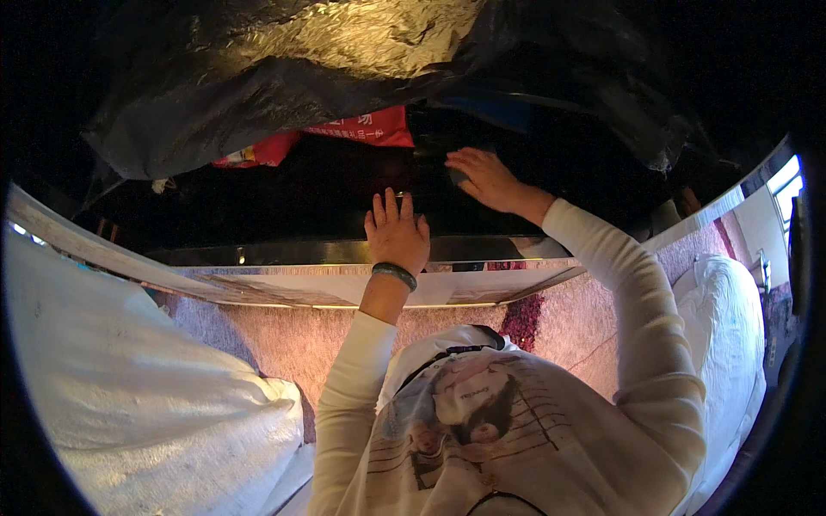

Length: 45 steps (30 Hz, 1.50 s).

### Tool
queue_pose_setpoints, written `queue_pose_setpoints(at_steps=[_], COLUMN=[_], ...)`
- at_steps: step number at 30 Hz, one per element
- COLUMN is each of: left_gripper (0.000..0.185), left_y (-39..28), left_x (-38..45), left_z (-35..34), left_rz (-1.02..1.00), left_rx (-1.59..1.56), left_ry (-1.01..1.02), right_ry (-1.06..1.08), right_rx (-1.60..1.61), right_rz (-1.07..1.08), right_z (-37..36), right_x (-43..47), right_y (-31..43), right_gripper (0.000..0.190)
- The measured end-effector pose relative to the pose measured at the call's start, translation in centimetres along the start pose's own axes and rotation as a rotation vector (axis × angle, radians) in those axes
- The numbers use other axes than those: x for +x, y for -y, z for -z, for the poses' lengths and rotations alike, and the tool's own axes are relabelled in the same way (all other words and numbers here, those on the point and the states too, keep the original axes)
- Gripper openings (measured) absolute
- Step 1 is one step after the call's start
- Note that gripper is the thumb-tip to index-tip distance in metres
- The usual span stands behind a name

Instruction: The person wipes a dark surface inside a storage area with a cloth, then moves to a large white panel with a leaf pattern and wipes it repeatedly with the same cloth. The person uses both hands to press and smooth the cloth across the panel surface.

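Note:
My left hand [397, 235], with a dark bangle on its wrist, lies palm down with its fingers spread at the near edge of a dark, glossy surface [348, 251]. Further in and to the right, my right hand [484, 177] reaches over the same dark area, fingers slightly bent and apart. Neither hand holds anything that shows. Beyond them hangs or lies a crumpled black plastic sheet [213, 109], shining gold where light strikes it. A red printed bag or cloth [374, 127] bearing white writing sticks out from under the sheet, left of my right hand. What lies beneath my right hand is too dark to tell.
A large white cover [155, 387] drapes something at the left, and another white-covered thing [723, 322] stands at the right. A pinkish carpet [284, 342] with a dark red band lies below the furniture's pale front edge [335, 284]. A dim blue thing [497, 113] shows behind my right hand.

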<state>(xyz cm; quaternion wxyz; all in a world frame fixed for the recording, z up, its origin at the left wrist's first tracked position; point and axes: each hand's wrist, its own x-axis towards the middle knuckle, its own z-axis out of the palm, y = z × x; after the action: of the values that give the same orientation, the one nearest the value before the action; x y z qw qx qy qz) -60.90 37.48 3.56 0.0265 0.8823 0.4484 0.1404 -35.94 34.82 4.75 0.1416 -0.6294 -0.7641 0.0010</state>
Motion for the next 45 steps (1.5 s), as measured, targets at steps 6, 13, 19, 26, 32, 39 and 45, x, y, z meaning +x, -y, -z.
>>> queue_pose_setpoints(at_steps=[6, 13, 19, 26, 32, 39, 45], left_gripper=[0.054, 0.057, 0.056, 0.051, 0.051, 0.052, 0.051], left_y=[-3.8, -6.1, -6.7, -8.0, -8.2, -8.0, -7.9], left_x=[0.6, 0.7, 1.1, -0.1, 0.2, 0.2, 0.2], left_z=[1.0, -0.2, 0.1, -0.8, -0.9, -1.1, -0.5], left_rz=[-0.136, -0.209, -0.183, -0.255, -0.264, -0.267, -0.26], left_rx=[-0.03, -0.056, -0.043, -0.115, -0.118, -0.132, -0.156], left_ry=[0.06, 0.166, 0.231, 0.081, 0.05, 0.034, 0.025], right_ry=[0.126, 0.066, 0.003, 0.003, -0.25, -0.089, -0.19], right_rx=[-0.015, -0.058, -0.067, -0.086, -0.088, -0.451, -0.533], right_rz=[0.005, -0.075, -0.088, -0.264, -0.629, -0.628, -0.364], right_z=[2.7, 2.4, 1.8, 3.0, 2.0, 1.4, -0.5], right_x=[-4.7, -3.3, -2.9, -6.9, -6.1, -2.1, -0.3], right_y=[2.2, 0.4, -0.9, -1.6, -8.9, -18.5, -29.1], right_gripper=[0.055, 0.052, 0.05, 0.05, 0.039, 0.026, 0.027])
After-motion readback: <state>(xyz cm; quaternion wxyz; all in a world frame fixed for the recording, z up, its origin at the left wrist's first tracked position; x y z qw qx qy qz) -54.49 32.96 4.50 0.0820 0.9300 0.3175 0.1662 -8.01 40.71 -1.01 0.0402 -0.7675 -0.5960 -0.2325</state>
